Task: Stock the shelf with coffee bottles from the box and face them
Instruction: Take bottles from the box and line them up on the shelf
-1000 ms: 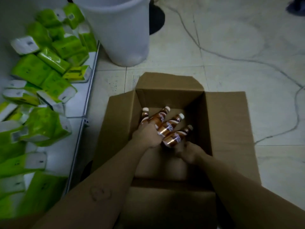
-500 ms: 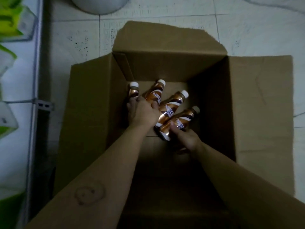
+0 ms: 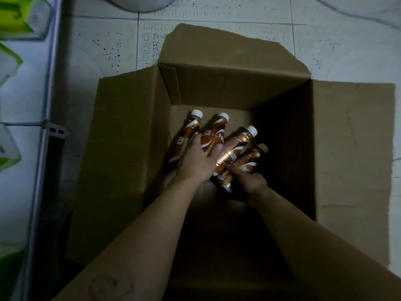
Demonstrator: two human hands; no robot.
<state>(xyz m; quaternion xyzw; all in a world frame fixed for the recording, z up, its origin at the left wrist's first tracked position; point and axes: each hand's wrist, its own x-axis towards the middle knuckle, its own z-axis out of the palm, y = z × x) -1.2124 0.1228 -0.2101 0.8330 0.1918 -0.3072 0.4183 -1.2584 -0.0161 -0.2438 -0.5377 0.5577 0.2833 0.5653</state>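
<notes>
The left hand (image 3: 198,158) lies spread over two coffee bottles (image 3: 211,137), fingers curled around their bodies. Just right of it, the right hand (image 3: 249,178) is closed around the lower end of two more, all lying inside the open cardboard box (image 3: 238,88) on the tiled floor (image 3: 338,46).

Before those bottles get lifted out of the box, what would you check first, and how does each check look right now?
1. Left hand on bottles: ok, spread over the two left bottles.
2. Right hand on a bottle: ok, fingers wrap the rightmost bottle.
3. Grip firm enough to lift: cannot tell.
4. Caps on: ok, all four white caps visible.
5. Box flaps clear of the way out: ok, folded outward.
6. Shelf space free: cannot tell.
</notes>
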